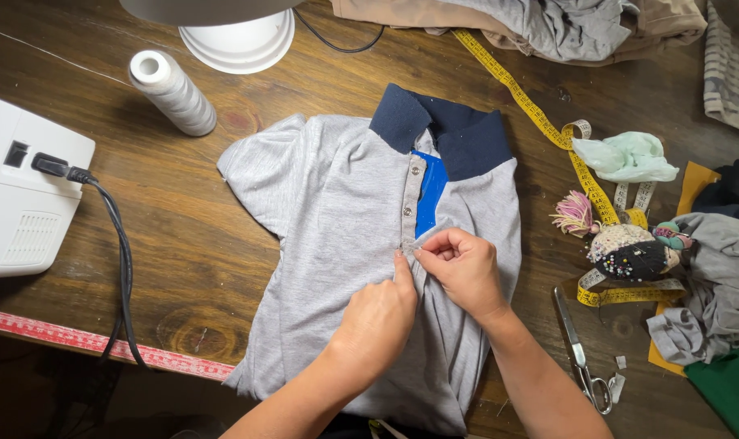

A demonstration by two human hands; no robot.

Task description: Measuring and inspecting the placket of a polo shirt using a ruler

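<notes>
Both hands pinch the grey polo shirt at the base of its button placket: left hand (377, 317), right hand (463, 268). That grey polo shirt (337, 211) lies flat on the wooden worktop (182, 244); scissors (579, 354) right of it, thread spool (172, 91) beyond its left sleeve.

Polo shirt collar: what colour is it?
Dark navy blue collar on the grey shirt; head view.
</notes>
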